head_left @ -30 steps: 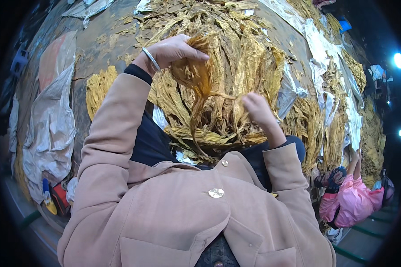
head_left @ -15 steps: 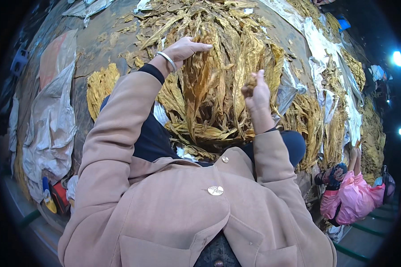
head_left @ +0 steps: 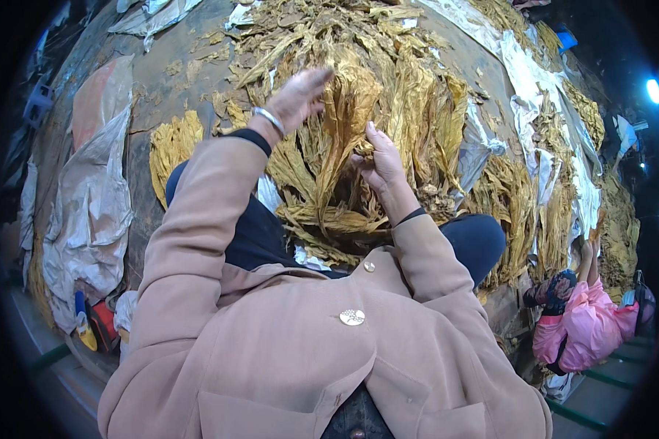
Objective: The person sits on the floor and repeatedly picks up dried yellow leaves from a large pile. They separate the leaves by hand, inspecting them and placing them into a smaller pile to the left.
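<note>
My left hand (head_left: 300, 99), with a silver bangle at the wrist, has its fingers stretched out beside a yellow-brown dried tobacco leaf (head_left: 351, 84) in front of me. Slightly blurred, it appears to hold nothing. My right hand (head_left: 385, 164) is closed, thumb up, around a crumpled piece of dried tobacco leaf (head_left: 365, 150) at the lower part of that leaf. Beneath and around both hands lies a spread of long dried tobacco leaves (head_left: 410, 110), heaped between my knees.
A small leaf bundle (head_left: 174, 150) lies to the left, near pale woven sheets (head_left: 88, 227). White sheeting (head_left: 520, 88) runs along the right among more leaves (head_left: 501, 212). A person in pink (head_left: 586, 322) works at the lower right. A blue crate (head_left: 36, 104) stands far left.
My right hand has moved left and slightly down to the leaf. My left hand has shifted left and down, its fingers now stretched. The leaf between them looks more spread out.
</note>
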A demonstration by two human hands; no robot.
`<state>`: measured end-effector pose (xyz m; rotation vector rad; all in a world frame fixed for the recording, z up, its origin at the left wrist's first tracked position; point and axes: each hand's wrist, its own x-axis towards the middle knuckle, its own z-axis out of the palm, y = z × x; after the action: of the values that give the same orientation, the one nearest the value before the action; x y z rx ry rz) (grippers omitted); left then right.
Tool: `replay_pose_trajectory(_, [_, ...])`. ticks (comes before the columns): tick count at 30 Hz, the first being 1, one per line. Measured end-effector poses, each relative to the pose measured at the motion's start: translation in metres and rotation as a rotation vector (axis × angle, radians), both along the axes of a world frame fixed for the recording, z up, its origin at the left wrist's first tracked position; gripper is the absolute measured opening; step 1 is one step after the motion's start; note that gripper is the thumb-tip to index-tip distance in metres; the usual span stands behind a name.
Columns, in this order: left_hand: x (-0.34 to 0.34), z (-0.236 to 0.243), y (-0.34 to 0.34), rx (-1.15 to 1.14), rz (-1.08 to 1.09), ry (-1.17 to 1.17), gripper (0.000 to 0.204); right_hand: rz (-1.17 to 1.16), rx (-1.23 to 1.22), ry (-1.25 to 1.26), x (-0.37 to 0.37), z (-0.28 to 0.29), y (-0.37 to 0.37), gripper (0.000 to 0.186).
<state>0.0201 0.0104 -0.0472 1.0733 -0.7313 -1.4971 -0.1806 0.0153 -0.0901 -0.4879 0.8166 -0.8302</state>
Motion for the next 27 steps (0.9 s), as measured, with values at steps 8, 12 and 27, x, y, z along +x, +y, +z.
replay_pose_trajectory(8, [-0.059,-0.049,0.038,0.167,-0.286,0.125,0.024,0.030,-0.071,-0.053,-0.011,0.021,-0.013,0.016])
replay_pose_trajectory(12, [-0.062,-0.052,0.038,0.095,-0.260,0.161,0.014,0.089,-0.139,-0.031,-0.027,0.025,-0.017,0.017])
replay_pose_trajectory(27, [-0.077,-0.027,0.050,0.071,-0.173,0.338,0.029,0.101,-0.344,0.209,-0.026,0.048,-0.014,0.014])
